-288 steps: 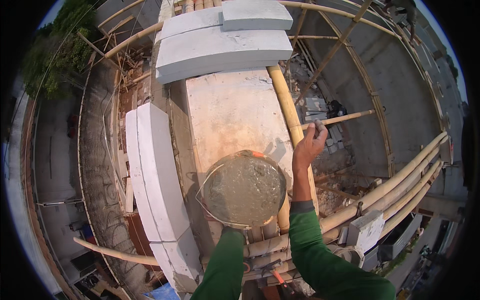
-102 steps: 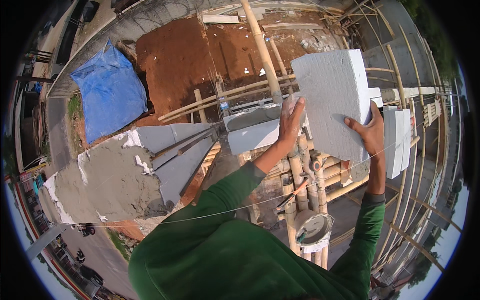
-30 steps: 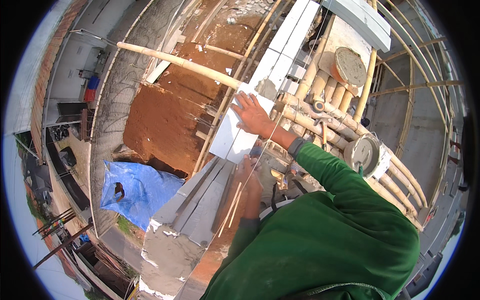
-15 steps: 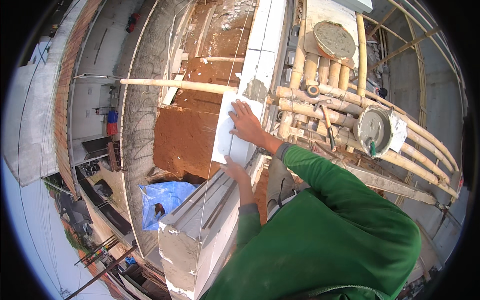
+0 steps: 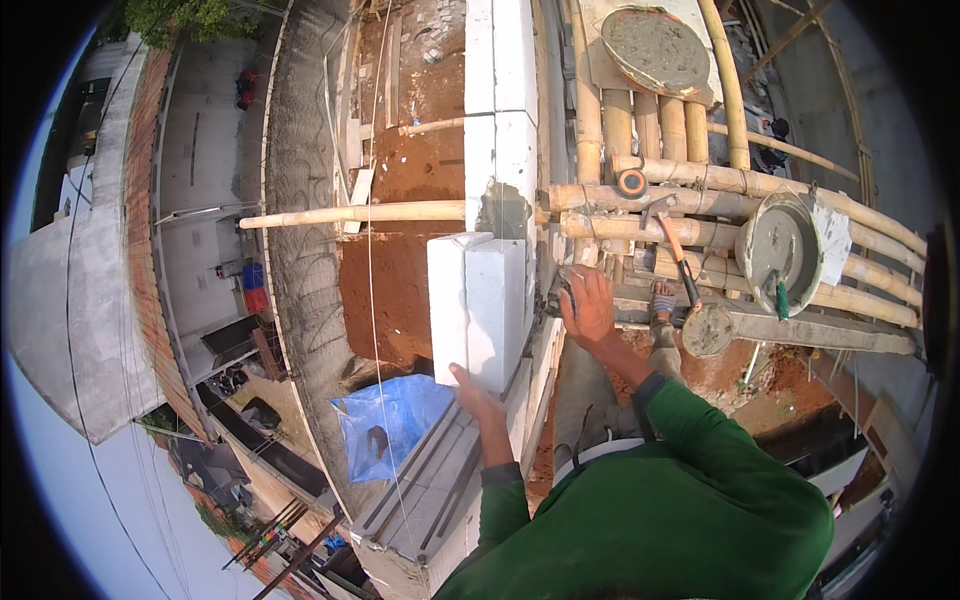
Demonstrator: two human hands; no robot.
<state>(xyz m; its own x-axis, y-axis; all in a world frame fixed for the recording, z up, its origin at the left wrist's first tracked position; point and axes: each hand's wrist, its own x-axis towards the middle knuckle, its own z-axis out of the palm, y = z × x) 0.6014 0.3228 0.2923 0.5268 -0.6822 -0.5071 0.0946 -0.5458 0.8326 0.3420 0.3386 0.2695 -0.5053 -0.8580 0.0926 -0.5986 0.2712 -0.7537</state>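
Observation:
A white lightweight concrete block (image 5: 447, 310) sits on the white block wall (image 5: 497, 80), just on the near side of a grey mortar patch (image 5: 508, 212). My left hand (image 5: 478, 402) holds the block's near end, thumb on the edge; its other fingers are mostly hidden. To the right of the block, my right hand (image 5: 592, 310) is off it, its fingers curled round a dark thing beside the wall that I cannot make out. A taut string (image 5: 371, 250) runs along the left of the wall.
On the bamboo scaffold (image 5: 690, 203) at the right lie a hammer (image 5: 672, 245), a tape measure (image 5: 632, 183) and a mortar bucket (image 5: 780, 245) with a green-handled tool. A mortar basin (image 5: 655, 50) stands farther off. A bamboo pole (image 5: 350, 213) juts left; a blue tarp (image 5: 390, 425) lies below.
My right hand has come off the top of the block and moved right, closing round a dark thing. My left hand stays at the block's near end. The view has shifted.

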